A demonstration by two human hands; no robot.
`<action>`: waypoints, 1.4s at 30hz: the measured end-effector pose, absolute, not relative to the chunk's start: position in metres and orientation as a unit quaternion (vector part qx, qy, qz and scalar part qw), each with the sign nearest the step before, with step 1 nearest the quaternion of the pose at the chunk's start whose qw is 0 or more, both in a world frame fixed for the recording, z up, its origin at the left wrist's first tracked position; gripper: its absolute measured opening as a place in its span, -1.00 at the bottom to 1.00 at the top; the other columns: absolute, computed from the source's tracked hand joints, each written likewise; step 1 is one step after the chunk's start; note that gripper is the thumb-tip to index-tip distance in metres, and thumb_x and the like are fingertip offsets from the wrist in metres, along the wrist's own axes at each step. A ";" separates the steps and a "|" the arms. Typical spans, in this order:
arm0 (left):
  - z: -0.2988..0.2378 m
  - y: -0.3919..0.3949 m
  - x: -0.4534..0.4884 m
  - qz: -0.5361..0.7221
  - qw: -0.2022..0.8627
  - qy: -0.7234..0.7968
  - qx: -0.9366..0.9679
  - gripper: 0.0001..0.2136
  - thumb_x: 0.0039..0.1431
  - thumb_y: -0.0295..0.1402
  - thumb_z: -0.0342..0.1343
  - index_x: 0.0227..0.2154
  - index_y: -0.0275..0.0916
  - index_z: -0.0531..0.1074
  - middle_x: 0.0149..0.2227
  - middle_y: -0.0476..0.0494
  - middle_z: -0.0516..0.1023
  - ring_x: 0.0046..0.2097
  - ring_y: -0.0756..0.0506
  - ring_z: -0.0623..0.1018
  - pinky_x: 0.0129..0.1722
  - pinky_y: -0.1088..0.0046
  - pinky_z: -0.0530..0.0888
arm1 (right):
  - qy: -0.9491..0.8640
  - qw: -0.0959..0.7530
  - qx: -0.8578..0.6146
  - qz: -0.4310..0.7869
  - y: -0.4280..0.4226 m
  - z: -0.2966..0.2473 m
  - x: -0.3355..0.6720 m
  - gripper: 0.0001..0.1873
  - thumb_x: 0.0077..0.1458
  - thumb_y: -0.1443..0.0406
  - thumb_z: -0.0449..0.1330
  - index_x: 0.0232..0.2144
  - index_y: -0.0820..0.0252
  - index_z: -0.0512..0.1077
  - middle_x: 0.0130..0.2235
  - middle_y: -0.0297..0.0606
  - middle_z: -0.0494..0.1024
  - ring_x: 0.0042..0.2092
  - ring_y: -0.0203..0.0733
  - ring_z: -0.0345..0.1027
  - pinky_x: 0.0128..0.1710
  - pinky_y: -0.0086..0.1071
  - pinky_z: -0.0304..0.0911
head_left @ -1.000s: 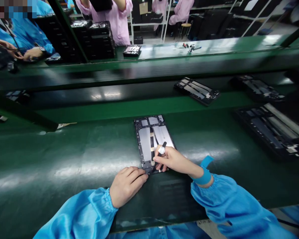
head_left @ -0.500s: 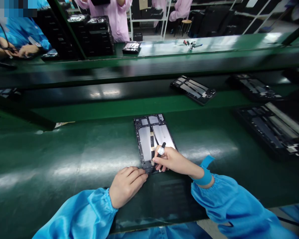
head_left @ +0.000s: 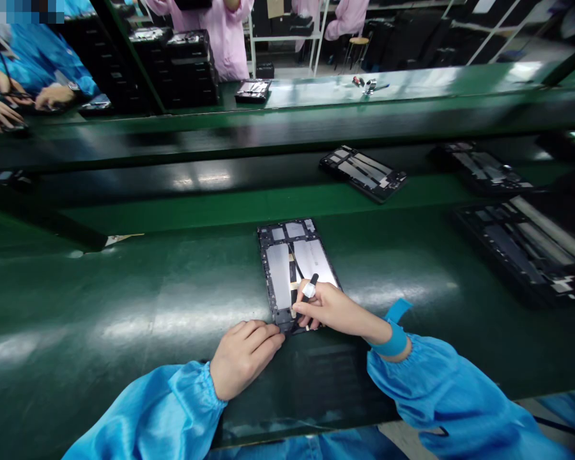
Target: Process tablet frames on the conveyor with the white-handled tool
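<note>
An opened tablet lies on the green bench, its silvery battery panels and a dark ribbon strip down the middle exposed. Over its lower part, my right hand pinches a slim black pen-like tool with a white wrap. The tool's tip is hard to make out near the tablet's bottom edge. My left hand rests palm down on the bench, fingers extended and fingertips touching the tablet's lower left corner; its thumb is hidden. A blue strap circles my right wrist.
Beyond the bench, more opened tablets lie on a dark conveyor strip. Another opened device sits at right, close to my right arm. A green post stands at left. Across, stacked black trays and a co-worker's hands show.
The opened tablets on the far strip have shifted slightly left. At far left, a co-worker's hand has come into view. My hands and the tablet under them stay almost still.
</note>
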State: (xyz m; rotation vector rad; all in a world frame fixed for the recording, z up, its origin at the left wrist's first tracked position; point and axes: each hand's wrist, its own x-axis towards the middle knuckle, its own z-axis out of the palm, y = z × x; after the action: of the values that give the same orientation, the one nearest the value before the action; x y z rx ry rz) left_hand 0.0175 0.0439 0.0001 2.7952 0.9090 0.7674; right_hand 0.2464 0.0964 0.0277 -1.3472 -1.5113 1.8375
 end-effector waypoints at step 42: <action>0.001 0.039 0.018 0.205 -0.025 0.296 0.933 -0.71 0.38 -0.53 -0.17 0.00 -0.27 0.41 -0.03 -0.26 0.47 -0.05 -0.15 0.46 -0.20 0.34 0.44 | -0.609 0.307 -0.509 0.525 0.068 0.016 0.274 -0.83 0.22 0.23 0.15 -0.40 0.16 0.37 -0.45 -0.34 0.47 -0.39 -0.21 0.46 -0.45 -0.43 0.29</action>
State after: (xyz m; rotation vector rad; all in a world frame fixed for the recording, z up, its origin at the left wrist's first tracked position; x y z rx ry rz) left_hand 0.0182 0.0387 0.0014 2.9779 0.9443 0.6547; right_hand 0.2737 0.0677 0.0165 -1.3460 -1.6118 1.3881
